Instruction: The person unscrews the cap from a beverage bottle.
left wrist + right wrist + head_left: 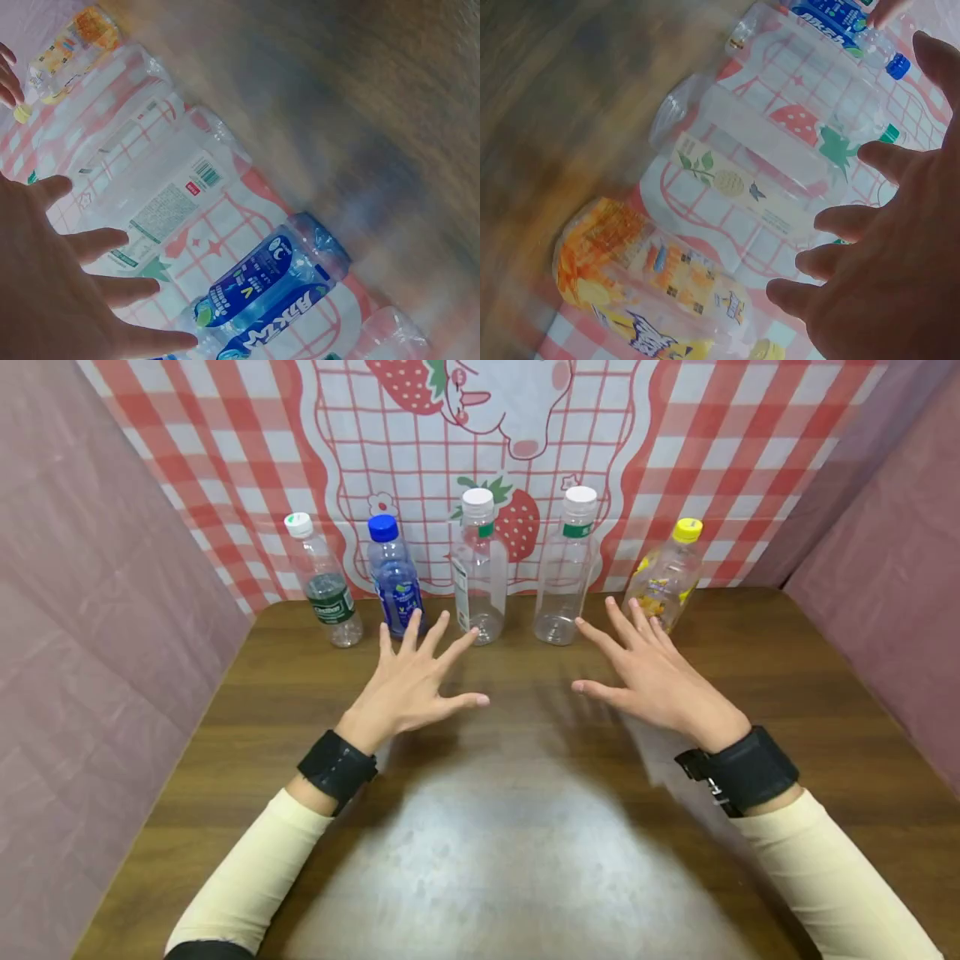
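Fingers spread, my left hand [408,681] hovers above the table in front of a blue-capped bottle [393,581]. My right hand [648,672] is spread the same way, nearest a yellow-capped bottle [667,577] with an orange-and-yellow label. Neither hand grips anything. Between them stand two clear white-capped bottles, the left one [491,577] and the right one [558,581]. At the far left of the row is a bottle with a dark green label [330,599]. In the left wrist view the blue-labelled bottle [262,281] lies just past the fingertips.
All the bottles stand upright along the back edge of the brown wooden table [480,827]. Behind them hangs a red-and-white checked cloth [727,435] with strawberries. Pinkish curtains [97,610] close off both sides. Each wrist wears a black strap [753,768].
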The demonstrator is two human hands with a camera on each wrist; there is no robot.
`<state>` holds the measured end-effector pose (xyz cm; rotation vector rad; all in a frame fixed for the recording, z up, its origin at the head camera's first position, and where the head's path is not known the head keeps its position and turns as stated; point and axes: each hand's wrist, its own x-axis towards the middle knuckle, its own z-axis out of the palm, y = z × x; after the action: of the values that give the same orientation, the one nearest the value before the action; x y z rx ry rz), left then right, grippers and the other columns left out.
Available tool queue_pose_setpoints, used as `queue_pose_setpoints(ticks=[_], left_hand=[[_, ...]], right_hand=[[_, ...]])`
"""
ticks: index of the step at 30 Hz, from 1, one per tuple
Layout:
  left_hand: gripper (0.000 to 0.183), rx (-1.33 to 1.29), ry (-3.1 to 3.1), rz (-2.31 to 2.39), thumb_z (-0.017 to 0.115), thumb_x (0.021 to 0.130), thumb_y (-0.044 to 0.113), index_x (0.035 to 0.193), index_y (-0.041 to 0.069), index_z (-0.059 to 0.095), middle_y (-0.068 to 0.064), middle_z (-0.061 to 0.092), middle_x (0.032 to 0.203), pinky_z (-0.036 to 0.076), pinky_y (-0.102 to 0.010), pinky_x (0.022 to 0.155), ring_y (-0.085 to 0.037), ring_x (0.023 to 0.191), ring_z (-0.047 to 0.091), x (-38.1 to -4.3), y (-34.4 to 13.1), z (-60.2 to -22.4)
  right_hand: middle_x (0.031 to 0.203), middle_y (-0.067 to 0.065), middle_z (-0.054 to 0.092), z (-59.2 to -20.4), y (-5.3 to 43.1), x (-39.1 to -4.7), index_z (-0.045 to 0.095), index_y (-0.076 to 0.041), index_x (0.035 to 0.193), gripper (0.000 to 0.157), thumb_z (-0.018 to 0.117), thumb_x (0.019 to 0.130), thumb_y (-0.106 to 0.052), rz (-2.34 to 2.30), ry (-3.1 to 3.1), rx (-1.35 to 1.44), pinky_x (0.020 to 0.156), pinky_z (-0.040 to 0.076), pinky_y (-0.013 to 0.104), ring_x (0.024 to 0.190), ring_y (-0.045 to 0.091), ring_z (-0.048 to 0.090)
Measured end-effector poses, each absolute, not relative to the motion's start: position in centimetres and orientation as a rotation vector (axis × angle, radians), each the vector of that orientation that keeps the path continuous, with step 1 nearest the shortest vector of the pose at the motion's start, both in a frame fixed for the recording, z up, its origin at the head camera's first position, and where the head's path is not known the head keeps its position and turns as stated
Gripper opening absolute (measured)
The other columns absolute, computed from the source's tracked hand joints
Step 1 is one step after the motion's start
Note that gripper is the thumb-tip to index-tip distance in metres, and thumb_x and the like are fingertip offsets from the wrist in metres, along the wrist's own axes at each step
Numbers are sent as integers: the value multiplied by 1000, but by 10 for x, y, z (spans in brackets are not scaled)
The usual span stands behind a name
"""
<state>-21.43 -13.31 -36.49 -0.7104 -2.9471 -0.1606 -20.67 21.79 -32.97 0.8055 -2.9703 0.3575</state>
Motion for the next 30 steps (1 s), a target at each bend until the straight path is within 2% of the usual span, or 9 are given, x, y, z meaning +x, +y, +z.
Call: queue_pose_setpoints(ticks=[6, 10, 15, 17, 19, 22, 25, 27, 30], left_hand=[[97, -742, -2791, -266, 51, 85, 85, 165, 42, 15, -12, 26, 171, 23, -75, 119, -43, 156, 25, -220, -138, -366], [94, -697, -2647, -380, 61, 86, 76, 163, 34, 29, -13, 43, 161, 37, -63, 117, -35, 148, 42, -223, -151, -366], [86, -474, -2415, -601, 75, 86, 55, 155, 16, 42, -15, 55, 146, 49, -51, 108, -33, 132, 56, -231, -193, -354], [89, -340, -2316, -713, 79, 85, 50, 155, 12, 40, -17, 54, 145, 49, -49, 108, -33, 130, 56, -240, -211, -346], [95, -206, -2240, -808, 80, 84, 49, 158, 11, 34, -18, 48, 152, 47, -50, 113, -33, 137, 51, -251, -230, -337], [106, -31, -2202, -983, 80, 82, 53, 163, 20, 22, -12, 32, 165, 36, -49, 123, -24, 152, 36, -270, -253, -328], [113, 90, -2203, -1199, 81, 80, 56, 165, 28, 12, -4, 19, 173, 25, -47, 128, -16, 159, 21, -291, -267, -325], [116, 149, -2215, -1320, 82, 78, 57, 165, 30, 9, -4, 17, 173, 24, -47, 129, -15, 159, 20, -303, -271, -326], [119, 185, -2242, -1391, 85, 77, 54, 165, 28, 10, -10, 23, 171, 29, -48, 127, -22, 156, 27, -317, -273, -328]], right_hand=[[171, 22, 19, -335, 203, -209, 36, -23, 161, 76, 64, 98, -53, 448, -2901, 834, 123, 13, 72, 159, 46, 12], [167, 24, 29, -343, 197, -206, 43, -17, 156, 71, 69, 97, -45, 488, -2845, 860, 120, 19, 74, 156, 47, 23], [162, 26, 36, -352, 189, -205, 48, -14, 152, 66, 73, 95, -37, 526, -2787, 883, 117, 25, 74, 150, 47, 35], [160, 27, 38, -353, 189, -204, 49, -14, 151, 64, 73, 95, -34, 533, -2769, 887, 115, 29, 72, 146, 47, 39], [158, 27, 40, -353, 189, -203, 50, -14, 150, 63, 73, 95, -33, 540, -2758, 891, 112, 34, 70, 142, 48, 44], [146, 23, 50, -352, 189, -201, 52, -14, 149, 60, 73, 95, -32, 551, -2757, 877, 100, 46, 63, 129, 44, 53], [134, 17, 56, -352, 188, -198, 54, -15, 146, 56, 72, 96, -32, 566, -2776, 841, 87, 52, 58, 116, 38, 60], [131, 15, 58, -352, 188, -197, 55, -15, 145, 55, 72, 96, -33, 568, -2792, 831, 82, 53, 56, 111, 35, 62], [133, 16, 58, -351, 186, -196, 54, -15, 145, 54, 70, 97, -34, 566, -2800, 853, 79, 54, 56, 108, 36, 64]])
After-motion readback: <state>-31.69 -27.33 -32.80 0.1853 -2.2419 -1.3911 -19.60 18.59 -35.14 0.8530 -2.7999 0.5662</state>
